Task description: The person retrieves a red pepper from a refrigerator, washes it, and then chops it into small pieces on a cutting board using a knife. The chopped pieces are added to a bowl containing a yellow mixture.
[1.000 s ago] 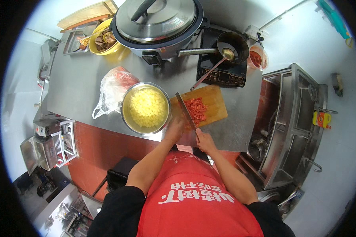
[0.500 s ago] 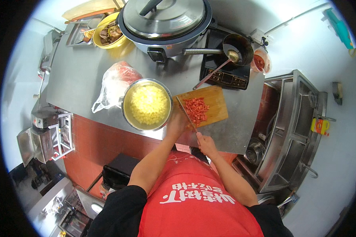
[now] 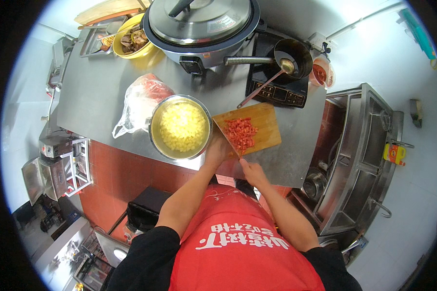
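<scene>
A wooden cutting board (image 3: 268, 127) lies at the counter's front edge with a heap of diced red pieces (image 3: 241, 134) on it. My right hand (image 3: 253, 172) is closed round the handle of a knife (image 3: 229, 142). The blade slants along the left side of the heap, seen almost edge-on. Beside the blade, at the board's near-left edge, is my left hand (image 3: 217, 150); its fingers are too hidden to make out. Just left of it stands a round metal bowl (image 3: 156, 145) holding pale yellow cubes (image 3: 182, 127).
Behind the bowl lies a plastic bag (image 3: 143, 99) with something reddish inside. Farther back are a large cooker (image 3: 204, 53), a yellow bowl (image 3: 148, 50) of brown chunks, and an induction hob (image 3: 279, 94) bearing a pan (image 3: 306, 60) and a ladle (image 3: 264, 88). Metal shelving (image 3: 347, 165) stands right.
My right hand and the knife have shifted slightly left, and the blade now lies closer against the board's left edge. My left hand has hardly moved.
</scene>
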`<state>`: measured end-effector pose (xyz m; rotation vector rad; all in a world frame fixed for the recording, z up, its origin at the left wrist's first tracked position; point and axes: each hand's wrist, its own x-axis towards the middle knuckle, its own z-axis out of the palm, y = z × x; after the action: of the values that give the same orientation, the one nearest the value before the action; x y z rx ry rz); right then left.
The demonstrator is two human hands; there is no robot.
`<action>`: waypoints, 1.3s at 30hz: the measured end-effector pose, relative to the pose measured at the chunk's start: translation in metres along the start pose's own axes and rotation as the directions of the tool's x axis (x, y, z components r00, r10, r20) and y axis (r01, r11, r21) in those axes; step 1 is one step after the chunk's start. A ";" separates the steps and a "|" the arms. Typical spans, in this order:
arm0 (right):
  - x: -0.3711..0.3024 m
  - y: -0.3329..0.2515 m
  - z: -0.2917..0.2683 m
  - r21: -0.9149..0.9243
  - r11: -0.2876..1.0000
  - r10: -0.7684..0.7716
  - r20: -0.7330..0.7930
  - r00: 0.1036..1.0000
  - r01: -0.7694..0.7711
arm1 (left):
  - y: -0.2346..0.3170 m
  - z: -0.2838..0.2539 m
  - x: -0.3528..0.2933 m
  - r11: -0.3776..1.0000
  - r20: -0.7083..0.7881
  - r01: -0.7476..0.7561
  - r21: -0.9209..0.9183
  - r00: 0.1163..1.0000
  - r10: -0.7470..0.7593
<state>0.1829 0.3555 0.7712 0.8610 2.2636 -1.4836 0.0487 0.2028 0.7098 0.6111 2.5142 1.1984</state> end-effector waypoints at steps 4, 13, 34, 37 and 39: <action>0.006 0.013 0.009 0.193 0.962 0.173 0.124 0.977 -0.195 | 0.001 0.000 0.001 0.995 0.023 0.099 0.008 0.995 -0.100; -0.007 -0.010 -0.013 0.147 0.970 0.176 0.126 0.976 -0.194 | -0.006 0.006 -0.005 0.975 0.010 0.224 -0.003 0.975 -0.224; 0.005 0.034 0.015 0.174 0.978 0.098 0.077 0.992 -0.111 | -0.003 0.002 -0.010 0.991 0.015 0.133 0.026 0.991 -0.133; 0.008 0.026 0.016 0.263 0.949 0.147 0.124 0.981 -0.175 | 0.001 -0.002 -0.005 0.988 0.018 0.153 0.030 0.988 -0.154; -0.002 -0.003 0.004 0.364 0.875 0.252 0.222 0.942 -0.319 | -0.001 -0.001 -0.006 0.983 0.024 0.179 0.024 0.983 -0.180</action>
<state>0.1827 0.3507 0.7726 1.0817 1.6509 -1.8181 0.0531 0.1986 0.7101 0.3919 2.5021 1.0919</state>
